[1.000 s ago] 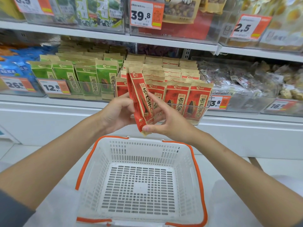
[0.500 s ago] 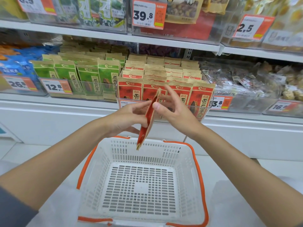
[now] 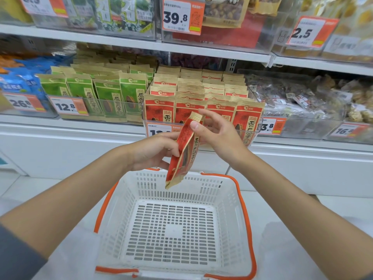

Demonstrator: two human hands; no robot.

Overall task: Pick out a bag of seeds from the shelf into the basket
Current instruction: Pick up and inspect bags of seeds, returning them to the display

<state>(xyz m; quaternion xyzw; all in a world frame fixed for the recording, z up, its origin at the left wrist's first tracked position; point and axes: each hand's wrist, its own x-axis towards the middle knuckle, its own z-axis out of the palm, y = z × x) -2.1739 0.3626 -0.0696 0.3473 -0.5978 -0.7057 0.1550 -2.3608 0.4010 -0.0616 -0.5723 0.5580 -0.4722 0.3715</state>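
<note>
A red and tan bag of seeds [image 3: 184,152] hangs tilted over the far rim of the white basket [image 3: 226,201], which has orange handles and nothing inside. My left hand [image 3: 153,150] grips the bag's left edge at mid height. My right hand [image 3: 217,134] pinches the bag's top corner between thumb and fingers. Behind the hands, several matching red seed bags [image 3: 220,91] stand in rows in a clear bin on the shelf.
Green seed bags [image 3: 109,93] fill the bin to the left, with blue packs [image 3: 18,81] beyond them. Clear-wrapped snacks [image 3: 302,98] lie in the bins to the right. An upper shelf [image 3: 201,51] with price tags runs above. White floor surrounds the basket.
The bag has come away from the shelf and down toward the basket, turning edge-on and then showing part of its face again. Both hands have kept hold of it.
</note>
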